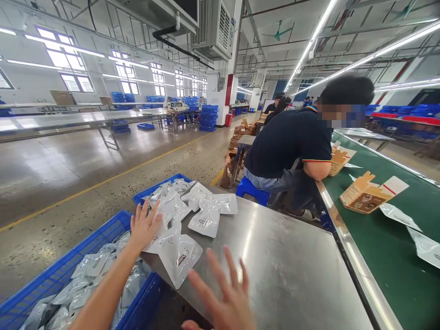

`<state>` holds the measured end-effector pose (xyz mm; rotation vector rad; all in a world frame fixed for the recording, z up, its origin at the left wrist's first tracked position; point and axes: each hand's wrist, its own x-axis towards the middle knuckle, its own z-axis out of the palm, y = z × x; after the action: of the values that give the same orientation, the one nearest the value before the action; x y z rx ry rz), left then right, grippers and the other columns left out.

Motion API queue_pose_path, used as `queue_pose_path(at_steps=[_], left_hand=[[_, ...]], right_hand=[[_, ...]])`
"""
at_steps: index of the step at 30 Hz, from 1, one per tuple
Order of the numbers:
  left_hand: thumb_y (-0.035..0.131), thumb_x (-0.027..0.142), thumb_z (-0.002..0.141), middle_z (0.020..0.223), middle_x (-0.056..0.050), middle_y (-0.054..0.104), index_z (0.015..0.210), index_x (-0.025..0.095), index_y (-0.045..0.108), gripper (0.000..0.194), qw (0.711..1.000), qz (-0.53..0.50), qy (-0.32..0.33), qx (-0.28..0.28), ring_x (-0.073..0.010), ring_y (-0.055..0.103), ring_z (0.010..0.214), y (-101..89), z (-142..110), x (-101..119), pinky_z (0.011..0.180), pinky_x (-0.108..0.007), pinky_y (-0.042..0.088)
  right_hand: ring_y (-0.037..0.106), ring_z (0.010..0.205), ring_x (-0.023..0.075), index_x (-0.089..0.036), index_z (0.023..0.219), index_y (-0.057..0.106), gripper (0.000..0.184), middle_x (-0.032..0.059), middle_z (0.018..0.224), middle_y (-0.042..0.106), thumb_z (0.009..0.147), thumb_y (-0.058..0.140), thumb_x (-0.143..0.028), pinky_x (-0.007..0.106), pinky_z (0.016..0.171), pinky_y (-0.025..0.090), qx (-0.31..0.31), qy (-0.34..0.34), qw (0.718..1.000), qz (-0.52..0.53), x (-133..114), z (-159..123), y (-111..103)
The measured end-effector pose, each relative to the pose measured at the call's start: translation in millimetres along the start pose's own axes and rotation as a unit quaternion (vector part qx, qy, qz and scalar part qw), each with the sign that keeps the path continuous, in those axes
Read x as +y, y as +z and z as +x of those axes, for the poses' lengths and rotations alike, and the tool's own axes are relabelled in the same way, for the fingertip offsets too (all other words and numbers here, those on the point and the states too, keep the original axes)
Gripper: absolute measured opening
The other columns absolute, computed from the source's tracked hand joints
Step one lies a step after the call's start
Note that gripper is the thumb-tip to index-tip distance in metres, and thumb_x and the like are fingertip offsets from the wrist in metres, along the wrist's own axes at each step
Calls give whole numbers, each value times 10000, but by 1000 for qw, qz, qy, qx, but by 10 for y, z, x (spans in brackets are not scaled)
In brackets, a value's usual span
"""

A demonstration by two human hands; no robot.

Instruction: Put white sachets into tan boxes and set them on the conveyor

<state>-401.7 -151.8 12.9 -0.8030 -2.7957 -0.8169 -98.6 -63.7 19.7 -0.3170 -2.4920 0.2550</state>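
Note:
My left hand [143,224] is stretched out flat with fingers spread, resting on the silver plastic pouches [192,215] heaped along the left edge of the steel table [292,261]. Nothing is gripped in it. My right hand [223,298] hovers low at the near edge of the table, fingers spread wide and empty, just right of one pouch [178,256] lying apart from the heap.
A blue crate [58,270] full of the same pouches sits at my lower left, another blue crate [151,190] behind the heap. A person in a dark shirt [292,142] sits on a blue stool ahead. A green conveyor [388,238] at right carries cardboard boxes [369,195] and pouches.

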Motion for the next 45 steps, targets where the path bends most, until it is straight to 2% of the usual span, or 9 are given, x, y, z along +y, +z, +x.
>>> queue_pose_path(at_steps=[4,7,23,28,33,37,39,42,45], left_hand=[[297,423,933,1483,16,375,1346,361,445,443,998,11,13,-53,-284,239,1406,352,107,-134,1110,-588,186],[334,404,923,1426,15,459,1294,350,515,416,998,7,39,-52,-282,303,1378,495,158,-43,1113,-551,234],[311,373,925,1383,-105,491,1246,211,579,448,994,27,101,-32,-362,312,1355,615,175,245,1056,-592,296],[333,362,929,1160,-179,622,1021,102,671,436,967,-10,218,132,-356,499,1190,497,228,232,999,-543,389],[435,219,901,931,-164,658,914,90,640,243,881,-54,392,259,-287,601,946,330,66,532,920,-465,445],[465,133,873,829,-62,670,926,166,611,158,826,-105,534,146,-172,618,817,525,-465,1077,811,-293,481],[476,185,874,930,-67,687,980,205,626,185,809,-81,574,95,-197,625,910,678,-749,1291,862,-341,475],[482,340,868,1284,-138,561,1171,265,611,338,852,11,516,84,-389,467,1218,762,-894,1349,981,-654,311],[433,459,874,1464,-173,350,1330,256,500,503,925,48,376,30,-494,208,1352,606,-606,1128,958,-787,132]], right_hand=[[30,1380,425,-468,1398,303,681,-10,1540,133,795,487,-725,729,1029,118,-200,-9,968,154,-231,700,499],[-29,1376,421,-392,1392,369,712,60,1533,165,783,482,-744,692,1056,37,-232,85,956,159,-179,889,666],[179,1382,349,-403,1377,364,558,130,1492,267,870,489,-599,641,1072,114,-137,74,983,101,228,889,896],[182,1384,325,-352,1389,338,581,127,1483,281,871,539,-522,649,1068,141,-84,81,991,70,292,932,882],[398,1249,261,-242,1231,494,355,102,1278,519,899,512,-367,578,1076,221,-45,63,996,34,357,687,653],[571,869,178,-200,776,607,84,7,783,639,826,544,-176,450,1020,331,-69,143,987,-2,586,293,124],[577,826,189,-207,791,627,90,7,777,646,811,555,-157,430,930,397,-44,214,975,-29,732,23,-232],[587,858,222,-206,970,639,187,31,898,667,830,535,-142,438,840,433,15,318,945,-68,839,-465,-670],[592,852,212,-196,930,645,183,34,896,667,855,495,-125,433,829,443,76,362,926,-77,765,-877,-784]])
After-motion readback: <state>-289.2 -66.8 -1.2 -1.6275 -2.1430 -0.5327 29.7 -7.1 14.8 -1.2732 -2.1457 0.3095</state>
